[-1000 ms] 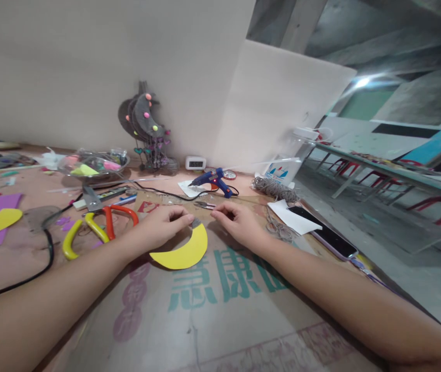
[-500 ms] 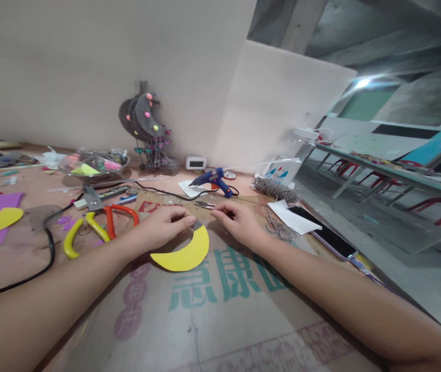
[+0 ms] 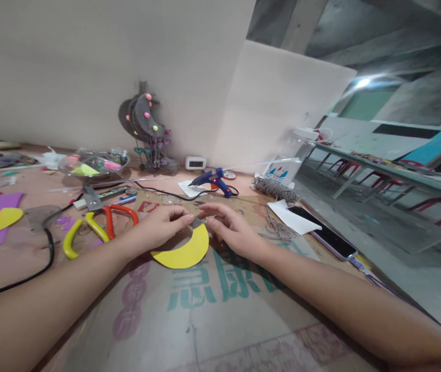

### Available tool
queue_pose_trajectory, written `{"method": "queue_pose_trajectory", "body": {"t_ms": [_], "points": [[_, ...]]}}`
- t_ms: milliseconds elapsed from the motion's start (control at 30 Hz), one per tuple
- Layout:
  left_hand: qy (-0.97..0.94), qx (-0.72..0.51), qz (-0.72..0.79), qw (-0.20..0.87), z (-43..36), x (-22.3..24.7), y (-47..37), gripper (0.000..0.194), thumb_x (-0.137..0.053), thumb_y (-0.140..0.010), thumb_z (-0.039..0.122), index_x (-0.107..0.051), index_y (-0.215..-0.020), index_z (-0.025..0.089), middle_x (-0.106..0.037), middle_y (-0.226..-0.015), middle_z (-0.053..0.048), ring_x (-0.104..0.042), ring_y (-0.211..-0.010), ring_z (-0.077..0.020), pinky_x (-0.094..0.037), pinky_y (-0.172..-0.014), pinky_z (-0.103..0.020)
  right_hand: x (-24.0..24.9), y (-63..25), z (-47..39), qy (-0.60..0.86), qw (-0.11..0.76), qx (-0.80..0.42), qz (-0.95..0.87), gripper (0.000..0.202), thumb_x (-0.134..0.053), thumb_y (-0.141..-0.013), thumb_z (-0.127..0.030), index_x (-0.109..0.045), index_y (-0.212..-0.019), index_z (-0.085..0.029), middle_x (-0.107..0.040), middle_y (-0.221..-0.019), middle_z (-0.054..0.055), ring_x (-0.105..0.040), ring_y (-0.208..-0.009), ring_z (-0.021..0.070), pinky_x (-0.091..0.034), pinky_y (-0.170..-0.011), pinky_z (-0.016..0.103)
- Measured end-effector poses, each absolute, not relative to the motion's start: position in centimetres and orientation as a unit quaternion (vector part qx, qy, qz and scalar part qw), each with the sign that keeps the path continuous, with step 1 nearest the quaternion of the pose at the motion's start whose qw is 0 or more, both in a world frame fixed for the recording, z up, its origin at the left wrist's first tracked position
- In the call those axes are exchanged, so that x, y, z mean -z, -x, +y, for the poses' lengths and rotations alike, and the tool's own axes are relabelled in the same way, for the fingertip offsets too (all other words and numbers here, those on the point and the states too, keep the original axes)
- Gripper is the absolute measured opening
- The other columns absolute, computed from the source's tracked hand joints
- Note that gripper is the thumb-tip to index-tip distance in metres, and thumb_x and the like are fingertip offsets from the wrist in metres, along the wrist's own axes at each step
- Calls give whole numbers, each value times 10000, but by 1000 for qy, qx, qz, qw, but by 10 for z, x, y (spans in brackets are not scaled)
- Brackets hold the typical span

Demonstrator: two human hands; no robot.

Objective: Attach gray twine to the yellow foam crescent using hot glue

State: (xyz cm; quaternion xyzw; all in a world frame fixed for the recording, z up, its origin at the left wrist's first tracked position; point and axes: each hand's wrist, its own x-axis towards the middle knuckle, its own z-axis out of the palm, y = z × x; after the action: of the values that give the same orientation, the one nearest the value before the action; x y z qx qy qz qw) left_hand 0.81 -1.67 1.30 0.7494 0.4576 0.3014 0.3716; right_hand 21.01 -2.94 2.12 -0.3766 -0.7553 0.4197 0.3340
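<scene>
A yellow crescent-shaped cutout lies low over the cardboard, its upper tip covered in grey. My left hand pinches that grey tip between thumb and fingers. Close against the right side of the tip is my right hand, thumb and forefinger drawn together, the other fingers curled. Loose grey yarn runs beside my right wrist toward this hand; the strand at the fingertips is too fine to see clearly.
Behind the hands rests a blue glue gun. Pliers with yellow handles and a red-handled tool lie left. A yarn bundle, white paper and a phone are right. A grey moon ornament stands at the back.
My right hand has moved left to the crescent's grey tip, and its fingers reach further over it. My left hand and the crescent have hardly moved.
</scene>
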Motion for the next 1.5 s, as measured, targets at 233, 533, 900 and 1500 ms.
{"method": "queue_pose_trajectory", "body": {"t_ms": [233,533,900,1500], "points": [[-749,-306,446,382,-16,-12,-6,341,-477,-792,446,-553,-642,149,-532,-590,8,-472,-560,-112,-331,-504,-213,-15,-210,-19,422,314,-366,-768,243,-502,-834,-324,-567,-1007,-166,-566,-749,0,-486,-583,83,-403,-526,201],[-763,-293,443,368,-17,-14,-7,336,-464,-799,435,-551,-637,153,-536,-599,9,-477,-573,-118,-328,-528,-222,-16,-208,-18,459,307,-299,-779,132,-540,-799,-275,-607,-794,-161,-564,-628,-14,-491,-560,95,-397,-543,217],[-772,-279,435,370,-15,-12,-7,332,-456,-808,430,-562,-665,150,-552,-612,5,-492,-589,-124,-342,-540,-221,-16,-207,-19,461,313,-282,-781,128,-545,-790,-264,-614,-797,-156,-564,-646,-15,-473,-559,87,-386,-548,209],[-681,-390,454,422,-12,-6,-10,398,-424,-830,492,-470,-608,164,-468,-545,25,-431,-510,-92,-319,-502,-220,-21,-211,-21,453,393,-248,-761,205,-435,-871,-339,-539,-856,-163,-517,-710,-2,-462,-628,113,-385,-593,234]]}}
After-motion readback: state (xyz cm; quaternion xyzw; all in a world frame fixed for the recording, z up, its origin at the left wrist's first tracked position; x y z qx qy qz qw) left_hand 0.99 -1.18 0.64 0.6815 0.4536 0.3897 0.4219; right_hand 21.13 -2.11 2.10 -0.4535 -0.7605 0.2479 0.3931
